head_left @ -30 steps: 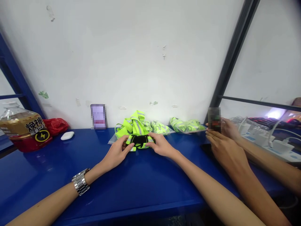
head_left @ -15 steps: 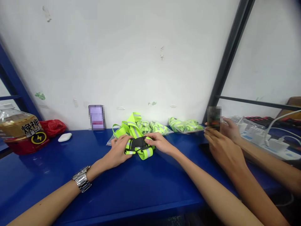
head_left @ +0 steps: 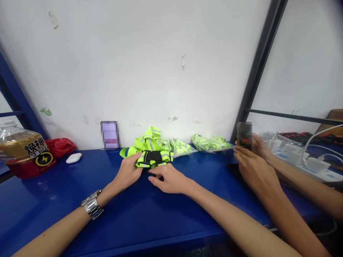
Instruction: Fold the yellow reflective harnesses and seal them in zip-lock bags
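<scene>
A bundle of neon yellow-green reflective straps point(head_left: 151, 141) lies on the blue table, with a black buckle point(head_left: 153, 156) on its front side. My left hand point(head_left: 129, 170), below a silver watch, grips the left end of the bundle, fingers partly hidden behind it. My right hand point(head_left: 170, 178) is at the lower front edge of the bundle, thumb and index finger apart, the other fingers curled beneath. It touches or nearly touches the strap and holds nothing that I can see.
Bagged green straps point(head_left: 211, 142) lie along the wall. A phone point(head_left: 109, 135) leans there. At left are a bottle point(head_left: 24, 150), a red bag point(head_left: 61, 147) and a white case point(head_left: 74, 158). Another person's hands point(head_left: 254, 166) hold a blurred device near a power strip point(head_left: 316, 167).
My right hand has let go of the buckle's right side and moved down and left to the front edge. The bundle now sits slightly higher, more folded together.
</scene>
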`<state>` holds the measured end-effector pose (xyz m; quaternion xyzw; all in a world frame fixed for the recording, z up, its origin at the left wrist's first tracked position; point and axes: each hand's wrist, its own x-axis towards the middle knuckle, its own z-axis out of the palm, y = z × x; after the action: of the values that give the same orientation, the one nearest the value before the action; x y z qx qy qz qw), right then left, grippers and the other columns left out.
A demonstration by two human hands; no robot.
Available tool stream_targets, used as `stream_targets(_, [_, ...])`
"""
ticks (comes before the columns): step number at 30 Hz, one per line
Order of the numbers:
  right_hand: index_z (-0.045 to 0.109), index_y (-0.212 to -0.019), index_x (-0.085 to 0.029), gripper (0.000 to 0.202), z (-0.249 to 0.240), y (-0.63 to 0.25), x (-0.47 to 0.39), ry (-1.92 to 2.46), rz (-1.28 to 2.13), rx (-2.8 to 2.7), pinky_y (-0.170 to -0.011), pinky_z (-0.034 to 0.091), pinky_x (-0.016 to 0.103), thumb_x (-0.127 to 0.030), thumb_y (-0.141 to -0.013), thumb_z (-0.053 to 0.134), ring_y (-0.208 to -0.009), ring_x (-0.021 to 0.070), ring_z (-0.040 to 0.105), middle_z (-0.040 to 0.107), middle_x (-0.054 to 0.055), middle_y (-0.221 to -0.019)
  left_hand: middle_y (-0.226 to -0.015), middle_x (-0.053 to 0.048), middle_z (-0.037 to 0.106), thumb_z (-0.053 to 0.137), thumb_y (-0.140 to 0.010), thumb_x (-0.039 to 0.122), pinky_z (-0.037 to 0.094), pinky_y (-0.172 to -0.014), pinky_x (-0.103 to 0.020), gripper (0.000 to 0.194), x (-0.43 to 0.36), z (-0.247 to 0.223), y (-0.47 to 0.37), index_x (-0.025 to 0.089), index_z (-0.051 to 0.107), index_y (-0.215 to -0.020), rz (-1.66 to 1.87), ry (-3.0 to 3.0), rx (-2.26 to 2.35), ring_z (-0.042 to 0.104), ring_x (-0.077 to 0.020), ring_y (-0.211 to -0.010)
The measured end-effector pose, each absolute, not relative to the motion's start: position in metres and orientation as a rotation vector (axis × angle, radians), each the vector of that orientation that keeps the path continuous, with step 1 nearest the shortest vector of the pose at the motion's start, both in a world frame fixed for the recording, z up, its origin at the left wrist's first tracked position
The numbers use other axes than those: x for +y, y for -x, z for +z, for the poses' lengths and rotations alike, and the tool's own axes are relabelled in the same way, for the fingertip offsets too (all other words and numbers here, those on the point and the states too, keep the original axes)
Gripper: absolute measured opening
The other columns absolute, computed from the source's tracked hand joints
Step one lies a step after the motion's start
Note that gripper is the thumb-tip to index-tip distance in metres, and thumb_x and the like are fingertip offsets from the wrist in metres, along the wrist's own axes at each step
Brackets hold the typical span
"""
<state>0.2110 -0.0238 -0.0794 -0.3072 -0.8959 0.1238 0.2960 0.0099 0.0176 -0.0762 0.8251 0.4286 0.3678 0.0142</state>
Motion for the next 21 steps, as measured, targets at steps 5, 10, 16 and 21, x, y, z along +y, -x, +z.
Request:
stream_targets(5, [0.066, -0.085, -0.018, 0.020, -0.087, -0.211, -0.014, 1.127, 0.432, -2.131, -0.063, 0.042, 0.028, -0.037, -0.083, 0.059, -0.065, 0.0184, 0.058, 0.064, 0.003, -0.071, -0.092, -0.002, 0.068, 0.043, -0.079, 0.021, 0.048, -0.069, -0.026, 0.036, 0.021, -0.075, -0.008, 0.016, 0.064, -0.108, 1.232, -2.342, 1.228, 0.061, -0.0187, -0.081])
stream_targets(10, [0.067, -0.092, -0.018, 0.033, -0.088, -0.203, -0.006, 1.002, 1.036, -1.535, -0.068, 0.048, 0.029, -0.048, -0.079, 0.061, -0.073, 0.0189, 0.065, 0.068, 0.003, -0.080, -0.096, -0.004, 0.068, 0.042, -0.083, 0.024, 0.049, -0.077, -0.030, 0.033, 0.026, -0.077, -0.008, 0.014, 0.064, -0.107, 1.192, -2.324, 1.128, 0.060, -0.0199, -0.083])
stream_targets(16, [0.059, -0.072, -0.016, 0.036, -0.086, -0.206, 0.002, 0.781, 1.230, -0.856, -0.049, 0.044, 0.023, -0.050, -0.070, 0.070, -0.052, 0.0126, 0.058, 0.061, 0.001, -0.064, -0.090, -0.004, 0.066, 0.039, -0.086, 0.025, 0.050, -0.080, -0.031, 0.029, 0.019, -0.075, -0.013, 0.019, 0.065, -0.096, 0.869, -2.519, 1.008, 0.058, -0.0205, -0.084])
stream_targets(21, [0.058, -0.077, -0.018, 0.032, -0.087, -0.210, 0.005, 0.572, 1.410, -0.813, -0.056, 0.045, 0.021, -0.040, -0.064, 0.078, -0.067, 0.0115, 0.059, 0.064, 0.000, -0.077, -0.112, -0.008, 0.060, 0.036, -0.079, 0.008, 0.042, -0.101, -0.036, 0.036, 0.020, -0.078, -0.007, 0.020, 0.066, -0.095, 0.643, -2.777, 0.852, 0.053, -0.0211, -0.109])
